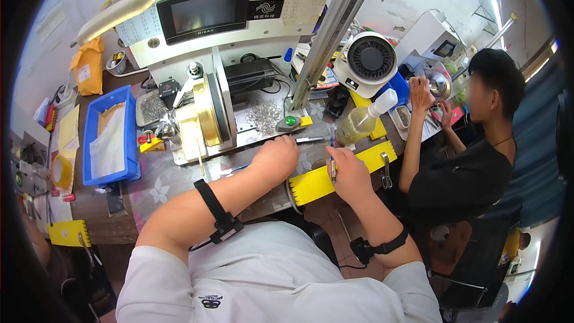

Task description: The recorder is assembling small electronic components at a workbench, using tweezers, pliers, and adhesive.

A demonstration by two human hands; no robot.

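Across the middle, a dark workbench (119, 224); on top at eleven o'clock, a tall off-white machine (257, 34); at three o'clock, a seated co-worker (463, 167) in black. At nine, a blue tray (131, 143); between one and two, a white device (369, 58) with a round black face; at four, a toothed yellow strip (314, 184); between nine and ten, a gold wheel (206, 110) on the machine; between two and three, a bottle (357, 125) with a white cap. Next in size, two bare hands: left hand (278, 157) near the centre, fingers curled in, cannot tell whether clamped on anything; right hand (351, 176) at four, over the yellow strip, closed on a slim shape. Eleven o'clock from the left hand, a tangle of thin metal pieces (261, 116); between twelve and one, a green button (290, 121). Smallest: at two from the left hand, just beside the fingertips, a slim grey rod (312, 139), pointing toward the bottle; at nine within the right hand's grip, a short pen-shaped tool (333, 170)
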